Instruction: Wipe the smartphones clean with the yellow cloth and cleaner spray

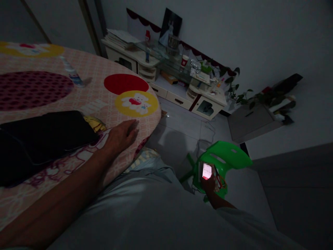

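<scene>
My left hand (pixel 121 134) lies on the edge of the patterned tablecloth (pixel 91 85), palm down, with its fingers stretched out and nothing in them. Beside that wrist is a folded piece of black cloth (pixel 49 135), and a crumpled yellow thing (pixel 95 123) pokes out at its end. Low on the right, my right hand (pixel 208 185) is closed around a phone (pixel 207 171) with a lit screen. The phone is above the seat of a green plastic chair (pixel 229 154). Small red and orange items (pixel 221 182) lie on that seat, too dark to name.
A tube-shaped bottle (pixel 73 73) lies on the table. Along the wall runs a white cabinet (pixel 179 100) with a glass top, bearing papers, a red paper cup (pixel 184 61) and a framed picture (pixel 170 27). A leafy plant (pixel 240 97) trails near a grey box-like cabinet (pixel 252 121). The room is dim.
</scene>
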Demonstrator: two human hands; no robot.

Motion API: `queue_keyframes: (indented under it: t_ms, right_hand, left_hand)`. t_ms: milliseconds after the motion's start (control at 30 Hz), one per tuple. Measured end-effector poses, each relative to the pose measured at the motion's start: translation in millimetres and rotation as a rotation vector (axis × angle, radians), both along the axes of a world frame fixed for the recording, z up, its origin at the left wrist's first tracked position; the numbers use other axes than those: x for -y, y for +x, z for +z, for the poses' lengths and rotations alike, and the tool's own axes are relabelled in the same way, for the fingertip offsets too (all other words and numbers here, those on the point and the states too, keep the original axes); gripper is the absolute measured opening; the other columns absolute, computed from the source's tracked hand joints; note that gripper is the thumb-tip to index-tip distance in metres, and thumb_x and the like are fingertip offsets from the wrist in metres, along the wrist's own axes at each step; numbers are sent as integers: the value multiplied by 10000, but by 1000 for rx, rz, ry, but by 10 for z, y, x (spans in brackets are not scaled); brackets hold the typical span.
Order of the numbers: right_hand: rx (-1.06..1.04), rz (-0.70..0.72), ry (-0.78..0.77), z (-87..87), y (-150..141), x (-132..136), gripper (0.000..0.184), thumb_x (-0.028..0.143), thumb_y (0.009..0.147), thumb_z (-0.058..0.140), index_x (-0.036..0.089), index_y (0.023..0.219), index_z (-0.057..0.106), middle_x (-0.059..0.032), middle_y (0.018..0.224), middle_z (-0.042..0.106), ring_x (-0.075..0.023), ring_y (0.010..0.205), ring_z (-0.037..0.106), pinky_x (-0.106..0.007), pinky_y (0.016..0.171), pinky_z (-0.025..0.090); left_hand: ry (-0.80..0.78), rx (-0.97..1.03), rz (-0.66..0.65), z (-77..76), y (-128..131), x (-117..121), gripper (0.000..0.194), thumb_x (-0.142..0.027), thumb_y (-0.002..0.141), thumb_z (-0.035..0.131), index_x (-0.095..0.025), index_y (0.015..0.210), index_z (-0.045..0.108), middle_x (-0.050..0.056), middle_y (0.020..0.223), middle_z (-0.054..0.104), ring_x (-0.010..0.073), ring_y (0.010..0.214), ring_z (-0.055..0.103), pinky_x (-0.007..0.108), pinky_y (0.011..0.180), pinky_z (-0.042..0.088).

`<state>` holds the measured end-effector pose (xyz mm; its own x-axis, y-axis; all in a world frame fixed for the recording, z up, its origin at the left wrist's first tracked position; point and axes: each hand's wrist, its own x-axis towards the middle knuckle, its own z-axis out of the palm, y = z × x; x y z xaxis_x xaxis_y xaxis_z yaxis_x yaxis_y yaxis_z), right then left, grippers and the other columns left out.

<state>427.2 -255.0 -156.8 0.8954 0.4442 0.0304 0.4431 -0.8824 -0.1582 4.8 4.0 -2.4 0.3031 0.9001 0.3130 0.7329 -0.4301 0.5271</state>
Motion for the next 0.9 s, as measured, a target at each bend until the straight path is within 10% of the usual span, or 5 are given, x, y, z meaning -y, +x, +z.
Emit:
queue_keyframes:
  t_ms: [900]
  right_hand:
    - [-16, -35, -147, 1, -95, 46, 771, 294, 683, 681, 143, 1390, 413, -228, 1263, 554, -337, 1132, 561, -407, 835, 455]
  left_hand:
    - [36, -18, -27, -64, -35, -25, 488, -411, 870, 408, -162, 1274, 522, 116, 1259, 592, 258, 1102, 576, 368, 923, 450]
